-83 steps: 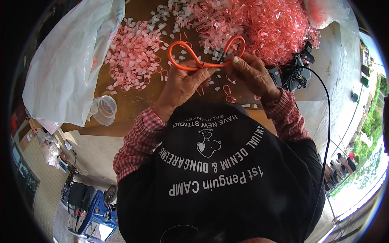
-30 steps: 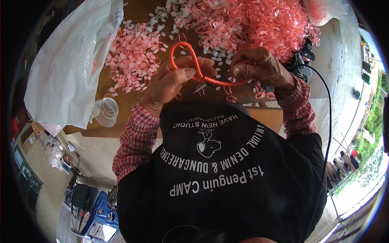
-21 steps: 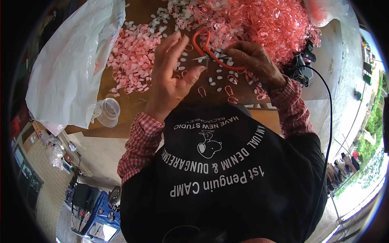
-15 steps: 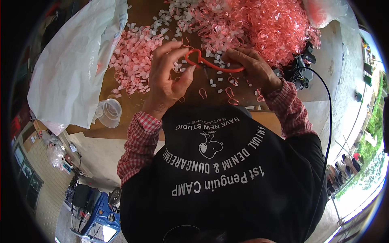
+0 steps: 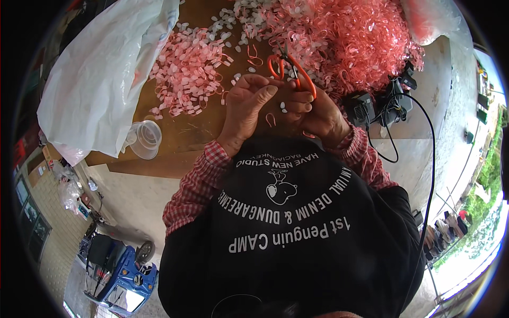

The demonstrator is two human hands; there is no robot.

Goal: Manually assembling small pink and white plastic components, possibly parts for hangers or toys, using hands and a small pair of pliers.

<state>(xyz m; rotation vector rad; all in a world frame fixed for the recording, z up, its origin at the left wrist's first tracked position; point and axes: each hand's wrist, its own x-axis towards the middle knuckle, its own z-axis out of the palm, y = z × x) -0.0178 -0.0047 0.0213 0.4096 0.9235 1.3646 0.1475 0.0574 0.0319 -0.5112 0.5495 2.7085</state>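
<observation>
Head view: I see the orange loop now folded small, pinched in the right hand above the worktop, left hand curled closed just beside it.

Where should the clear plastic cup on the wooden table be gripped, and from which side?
Grip the clear plastic cup around its side wall, probably coming from its right. It lies tilted near the wooden table edge, with the white plastic bag crowding its left, while its right side stands open.

Bare wood between white bag and pink pile
</observation>
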